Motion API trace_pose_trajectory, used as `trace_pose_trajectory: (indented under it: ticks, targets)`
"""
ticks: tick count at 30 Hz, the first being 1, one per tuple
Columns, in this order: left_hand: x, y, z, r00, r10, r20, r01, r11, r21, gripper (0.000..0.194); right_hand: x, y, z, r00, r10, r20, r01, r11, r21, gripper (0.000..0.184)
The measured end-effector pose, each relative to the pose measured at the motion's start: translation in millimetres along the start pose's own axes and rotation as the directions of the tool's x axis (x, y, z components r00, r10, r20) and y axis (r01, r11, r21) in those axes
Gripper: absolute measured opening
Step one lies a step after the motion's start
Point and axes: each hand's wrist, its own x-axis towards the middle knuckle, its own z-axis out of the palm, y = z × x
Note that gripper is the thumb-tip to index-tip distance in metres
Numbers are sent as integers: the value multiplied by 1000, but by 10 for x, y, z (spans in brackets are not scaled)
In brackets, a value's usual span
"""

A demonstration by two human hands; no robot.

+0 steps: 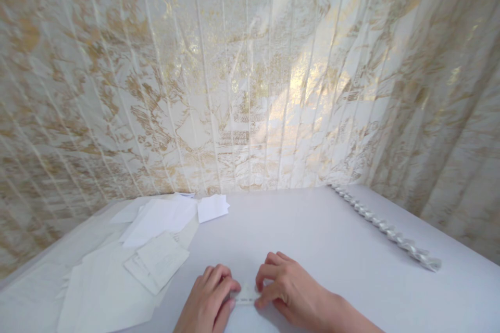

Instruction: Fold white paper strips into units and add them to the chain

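A small folded piece of white paper [245,296] with a line of dark print lies low in the middle of the view, on the white tabletop [269,234]. My left hand [209,296] has its thumb and fingers closed on the paper's left end. At the right end, my right hand [287,286] pinches it between thumb and fingers. Both hands rest close to the table, and their fingers cover the ends of the paper. The print is too small to read.
Loose white paper sheets [105,286] spread over the table's left side. Smaller folded papers [162,260] lie on them, and a small paper stack [212,209] sits farther back. A long chain of folded paper [385,226] runs along the right. Patterned curtains [242,73] hang behind.
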Motion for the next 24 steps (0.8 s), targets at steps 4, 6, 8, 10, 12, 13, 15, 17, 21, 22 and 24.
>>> trace_pose_trajectory:
  ticks: [4, 6, 8, 10, 12, 13, 15, 17, 21, 22, 24]
  targets:
    - [4, -18, -6, 999, 4, 49, -5, 1000, 18, 11, -1, 25, 26, 1000, 27, -16, -26, 999, 47, 38]
    - [11, 1, -23, 998, -16, 66, 15, 1000, 18, 10, 5, 40, 49, 1000, 27, -12, -27, 998, 49, 39]
    - [13, 25, -36, 998, -57, 33, 57, 998, -9, 14, 12, 50, 78, 1000, 12, -11, -12, 999, 39, 36]
    - [16, 42, -40, 996, -89, 5, 89, 994, -56, 21, 19, 47, 101, 999, -21, -24, 22, 1000, 20, 31]
    - [27, 53, -36, 995, -97, 20, 98, 991, -86, 24, 25, 29, 111, 997, -63, -41, 62, 998, -4, 25]
    - [36, 59, -33, 995, -97, 34, 99, 991, -87, 25, 27, 16, 110, 996, -83, -39, 83, 996, -15, 22]
    - [58, 69, -26, 993, -104, 53, 108, 992, -72, 28, 32, -9, 102, 994, -108, -17, 107, 993, -42, 17]
    - [74, 80, -23, 990, -129, 54, 133, 990, -58, 30, 34, -25, 93, 993, -120, 7, 121, 990, -73, 14]
    - [69, 84, -16, 986, -160, 45, 164, 979, -118, 22, 35, -30, 84, 987, -158, 11, 158, 980, -117, 15]
    - [62, 79, -10, 988, -155, 28, 157, 978, -140, 19, 36, -30, 83, 986, -165, 12, 166, 979, -123, 16]
    - [45, 65, 8, 990, -143, -9, 140, 976, -165, 17, 38, -38, 82, 986, -167, 18, 168, 977, -134, 17]
